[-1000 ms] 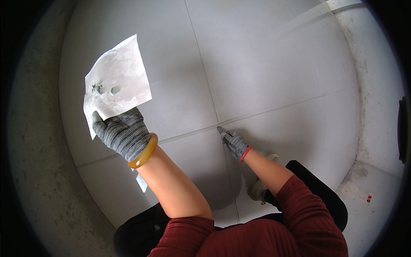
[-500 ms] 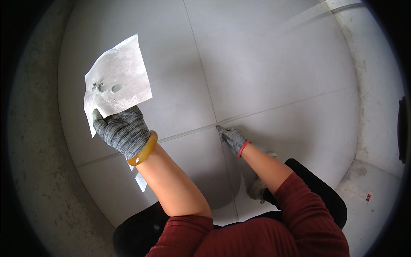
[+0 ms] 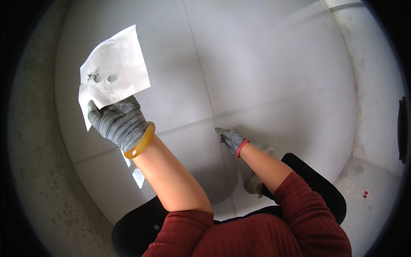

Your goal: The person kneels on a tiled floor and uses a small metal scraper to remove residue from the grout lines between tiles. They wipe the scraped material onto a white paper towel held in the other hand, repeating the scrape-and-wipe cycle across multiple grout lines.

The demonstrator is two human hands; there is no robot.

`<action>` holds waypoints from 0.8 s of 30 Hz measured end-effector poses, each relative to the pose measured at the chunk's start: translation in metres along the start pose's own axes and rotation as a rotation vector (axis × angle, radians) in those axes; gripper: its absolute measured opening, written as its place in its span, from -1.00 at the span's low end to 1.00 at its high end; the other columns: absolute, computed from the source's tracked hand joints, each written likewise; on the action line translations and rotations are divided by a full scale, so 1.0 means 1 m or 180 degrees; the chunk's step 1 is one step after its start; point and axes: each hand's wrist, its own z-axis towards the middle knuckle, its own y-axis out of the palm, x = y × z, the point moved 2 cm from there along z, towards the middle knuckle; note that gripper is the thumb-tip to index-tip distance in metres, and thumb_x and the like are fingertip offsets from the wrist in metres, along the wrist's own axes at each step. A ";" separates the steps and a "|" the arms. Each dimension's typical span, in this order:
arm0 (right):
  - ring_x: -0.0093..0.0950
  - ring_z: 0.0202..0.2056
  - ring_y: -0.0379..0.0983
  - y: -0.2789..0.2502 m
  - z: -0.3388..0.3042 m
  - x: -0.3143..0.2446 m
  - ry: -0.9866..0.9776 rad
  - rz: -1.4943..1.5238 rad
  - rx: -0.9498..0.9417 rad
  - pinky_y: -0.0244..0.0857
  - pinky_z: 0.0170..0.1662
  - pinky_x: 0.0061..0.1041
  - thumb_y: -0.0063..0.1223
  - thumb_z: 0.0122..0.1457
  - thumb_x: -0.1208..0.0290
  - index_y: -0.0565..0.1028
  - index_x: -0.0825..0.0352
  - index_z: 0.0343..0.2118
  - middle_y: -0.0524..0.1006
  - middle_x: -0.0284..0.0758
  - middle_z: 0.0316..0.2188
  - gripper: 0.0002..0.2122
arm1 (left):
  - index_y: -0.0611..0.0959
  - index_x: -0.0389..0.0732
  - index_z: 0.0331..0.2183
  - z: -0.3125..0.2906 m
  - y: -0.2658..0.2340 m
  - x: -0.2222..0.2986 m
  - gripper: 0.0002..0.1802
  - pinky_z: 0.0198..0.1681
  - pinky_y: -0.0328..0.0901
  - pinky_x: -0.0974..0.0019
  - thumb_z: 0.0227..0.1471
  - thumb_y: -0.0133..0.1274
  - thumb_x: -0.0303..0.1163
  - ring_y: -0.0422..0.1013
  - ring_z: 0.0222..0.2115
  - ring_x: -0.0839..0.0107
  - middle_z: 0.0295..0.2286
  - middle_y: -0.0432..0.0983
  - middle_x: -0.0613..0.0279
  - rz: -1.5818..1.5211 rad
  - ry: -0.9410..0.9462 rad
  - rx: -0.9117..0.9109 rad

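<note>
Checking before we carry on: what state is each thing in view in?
Left gloved hand: closed on the sheet's near edge.
White sheet: bent, apparently off the floor.
Grey-green dabs: two, apart, on the sheet.
Amber bangle: worn on the left wrist.
Right gloved hand: low near the tile-joint crossing; grip unclear.
Tile joints: visible, crossing left of the right hand.
Small red item: lying apart from both hands.
</note>
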 end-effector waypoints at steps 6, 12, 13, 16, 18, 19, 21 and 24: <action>-0.60 -0.67 0.22 -0.006 -0.005 0.004 0.0080 -0.0334 0.0097 0.10 -0.58 -0.53 0.03 0.08 0.34 0.45 0.31 -0.63 0.40 -0.40 -0.71 -0.79 | 0.27 -0.33 0.07 0.005 0.006 -0.023 -0.46 0.11 0.13 -0.02 0.08 -0.22 -0.28 0.13 0.09 0.06 0.07 0.18 -0.01 0.0230 0.0207 -0.0218; -0.63 -0.64 0.25 -0.027 0.049 -0.009 -0.0494 -0.0552 -0.0036 0.15 -0.56 -0.57 -0.01 0.09 0.37 0.48 0.41 -0.57 0.41 -0.38 -0.69 -0.79 | 0.29 -0.32 0.05 0.058 0.028 -0.103 -0.45 0.07 0.16 -0.02 0.05 -0.18 -0.23 0.17 0.05 0.07 0.04 0.22 0.00 0.0214 -0.0002 -0.0413; -0.63 -0.64 0.24 -0.027 0.060 -0.001 -0.0410 -0.0616 0.0091 0.15 -0.55 -0.56 -0.02 0.09 0.37 0.49 0.42 -0.55 0.41 -0.38 -0.69 -0.79 | 0.31 -0.31 0.04 0.063 0.023 -0.112 -0.42 0.03 0.22 0.01 0.04 -0.15 -0.17 0.22 0.01 0.08 0.02 0.26 0.02 0.0194 -0.0081 -0.0298; -0.62 -0.63 0.25 -0.029 0.096 0.033 -0.0446 -0.0410 0.0091 0.17 -0.52 -0.55 -0.02 0.09 0.36 0.51 0.46 -0.51 0.42 -0.37 -0.67 -0.77 | 0.31 -0.32 0.02 0.078 -0.001 -0.142 -0.43 0.01 0.23 0.00 0.04 -0.16 -0.18 0.22 0.01 0.07 0.01 0.26 -0.02 0.0353 0.0017 -0.0573; -0.61 -0.61 0.27 -0.041 0.125 0.048 -0.0441 -0.0562 0.0046 0.18 -0.50 -0.54 -0.03 0.10 0.35 0.51 0.48 -0.49 0.44 -0.36 -0.65 -0.76 | 0.31 -0.33 0.02 0.093 -0.011 -0.167 -0.43 0.01 0.23 0.02 0.04 -0.16 -0.18 0.22 0.00 0.09 0.00 0.27 -0.02 0.0500 0.0086 -0.0542; -0.60 -0.60 0.28 -0.051 0.137 0.051 -0.0363 -0.0830 0.0077 0.18 -0.49 -0.53 -0.04 0.10 0.34 0.51 0.48 -0.49 0.45 -0.35 -0.64 -0.74 | 0.31 -0.34 0.02 0.102 -0.013 -0.182 -0.43 0.02 0.23 0.02 0.04 -0.16 -0.18 0.22 0.00 0.09 -0.01 0.27 -0.03 0.0595 0.0105 -0.0571; -0.56 -0.59 0.32 -0.070 0.163 0.044 -0.0353 -0.1148 0.0184 0.20 -0.46 -0.50 -0.05 0.11 0.31 0.51 0.48 -0.50 0.46 -0.32 -0.64 -0.72 | 0.31 -0.35 0.01 0.117 -0.015 -0.223 -0.43 0.02 0.23 0.04 0.04 -0.15 -0.17 0.22 0.00 0.10 -0.02 0.27 -0.03 0.0700 0.0137 -0.0643; -0.39 -0.56 0.39 -0.087 0.165 0.038 -0.0505 -0.1496 0.0420 0.23 -0.40 -0.40 -0.10 0.11 0.21 0.52 0.43 -0.54 0.48 -0.22 -0.65 -0.67 | 0.31 -0.36 0.01 0.129 -0.008 -0.262 -0.43 0.02 0.23 0.05 0.05 -0.15 -0.16 0.23 -0.02 0.12 -0.02 0.27 -0.04 0.0792 0.0183 -0.0759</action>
